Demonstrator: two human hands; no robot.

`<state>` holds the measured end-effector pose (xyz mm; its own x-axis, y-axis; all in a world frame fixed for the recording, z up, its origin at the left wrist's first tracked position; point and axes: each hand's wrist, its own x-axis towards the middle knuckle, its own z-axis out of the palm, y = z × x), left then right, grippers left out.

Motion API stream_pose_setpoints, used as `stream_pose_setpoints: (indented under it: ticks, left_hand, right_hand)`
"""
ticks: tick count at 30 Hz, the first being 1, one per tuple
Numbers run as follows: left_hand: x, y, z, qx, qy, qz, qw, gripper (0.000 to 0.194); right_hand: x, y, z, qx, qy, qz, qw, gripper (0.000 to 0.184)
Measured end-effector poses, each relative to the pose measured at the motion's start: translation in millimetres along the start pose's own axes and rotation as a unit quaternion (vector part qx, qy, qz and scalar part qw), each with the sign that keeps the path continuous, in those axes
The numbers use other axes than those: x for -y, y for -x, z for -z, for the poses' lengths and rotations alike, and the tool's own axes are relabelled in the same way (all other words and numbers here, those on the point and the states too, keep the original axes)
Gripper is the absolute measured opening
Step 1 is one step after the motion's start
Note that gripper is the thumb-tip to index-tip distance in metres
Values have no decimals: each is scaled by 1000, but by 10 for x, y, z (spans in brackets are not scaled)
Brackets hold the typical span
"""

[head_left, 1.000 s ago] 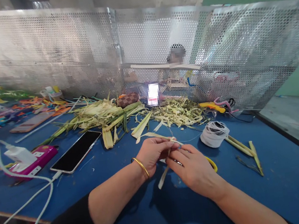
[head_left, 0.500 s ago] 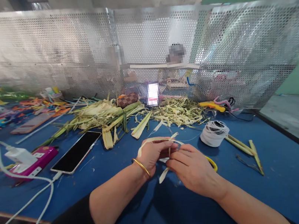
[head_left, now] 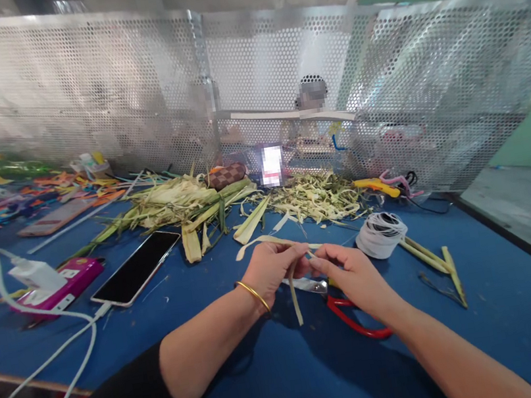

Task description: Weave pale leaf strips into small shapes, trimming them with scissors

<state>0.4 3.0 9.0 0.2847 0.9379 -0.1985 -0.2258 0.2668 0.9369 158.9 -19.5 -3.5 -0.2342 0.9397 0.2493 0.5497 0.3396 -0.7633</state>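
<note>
Between the fingertips of my left hand [head_left: 272,268] and my right hand [head_left: 349,276] is a pale husk strip [head_left: 296,301]. Both hands are closed in a pinch, nearly touching each other. One end of the strip hangs down below my left fingers, and another pale length reaches out behind that hand to the left. Beneath my hands lies a pair of scissors [head_left: 348,319] with red and yellow handles, its blades partly hidden by my fingers. A gold bangle [head_left: 254,296] circles my left wrist. A roll of white cord [head_left: 381,235] stands beyond my right hand.
Husk leaves [head_left: 171,203] and a heap of shredded strips [head_left: 318,198] lie at the back. A phone [head_left: 137,270] on a white cable and a magenta power strip [head_left: 59,289] sit left. Stalk pieces [head_left: 432,260] lie right. A perforated metal screen [head_left: 268,52] stands behind; people show through it.
My right hand has risen and turned, its fingers now pinching near my left fingertips. The strip's lower end hangs straighter, and the scissors' red handle has come into view.
</note>
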Motion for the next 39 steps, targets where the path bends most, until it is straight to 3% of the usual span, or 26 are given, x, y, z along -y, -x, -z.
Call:
stream_pose_setpoints:
  ticks: [10,15,18,22,25,28,30,32,34,36,39]
  left_hand:
    - [-42,4,4,11,64,27,997,13]
    - [7,37,-1,82,8,31,996,22]
    - [60,52,-8,118,-24,49,992,31]
    - [39,-13,59,172,-71,55,981,36]
    - [-74,-116,165,110,-96,37,989,30]
    - [-203,-177,240,16,-80,-1,997,21]
    - [-250,-158,236,55,-78,10,995,28]
    - [-243,-99,189,149,-102,47,982,40]
    - [-189,-33,123,205,-143,36,968,34]
    - [-111,8,68,199,-146,28,969,29]
    - [-6,6,33,117,-111,23,987,25]
  right_hand:
    - [-49,-36,106,-119,45,-53,990,32]
    - [12,-23,31,-77,-149,-124,978,39]
    - [29,-22,-4,-109,-266,-164,944,36]
    - [32,-39,51,-172,-312,-156,921,33]
    - [63,-44,152,-200,-303,-131,922,31]
    - [108,-29,222,-185,-299,-112,929,31]
    - [130,-14,222,-156,-306,-116,932,30]
    - [137,-4,187,-114,-308,-126,936,30]
    - [133,-5,139,-77,-297,-130,943,30]
    - [119,-16,107,-62,-272,-124,952,31]
    - [83,-42,118,-58,-205,-106,971,31]
